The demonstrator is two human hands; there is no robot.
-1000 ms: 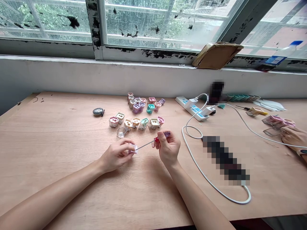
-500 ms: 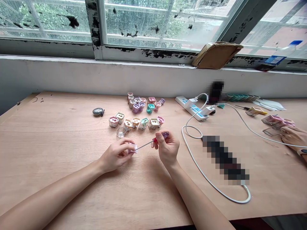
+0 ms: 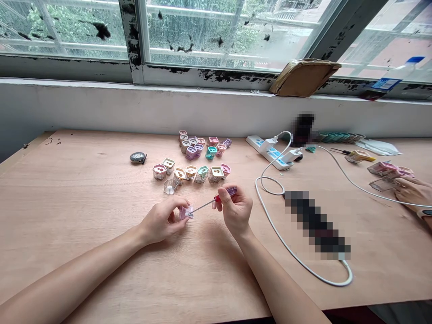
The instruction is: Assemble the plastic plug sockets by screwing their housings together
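My left hand (image 3: 161,219) pinches a small pink and clear plastic casing (image 3: 186,213) between fingers and thumb. My right hand (image 3: 235,211) grips a small screwdriver with a red and purple handle (image 3: 224,193). Its thin metal shaft (image 3: 204,206) runs left, and its tip meets the casing. Behind my hands, several pastel hexagonal casings (image 3: 191,172) stand in rows on the plywood table (image 3: 101,189). Nearest to my hands is a bare clear casing (image 3: 170,186).
A co-worker's hand (image 3: 412,191) rests on pink casings (image 3: 383,168) at the right. A white cable (image 3: 270,216), a power strip (image 3: 268,152), a pixelated dark object (image 3: 317,225) and a grey pouch (image 3: 137,157) lie on the table. A window sill runs behind it.
The casing in my left hand has turned a little, showing more pink. The screwdriver stays at it, and the view has shifted only slightly.
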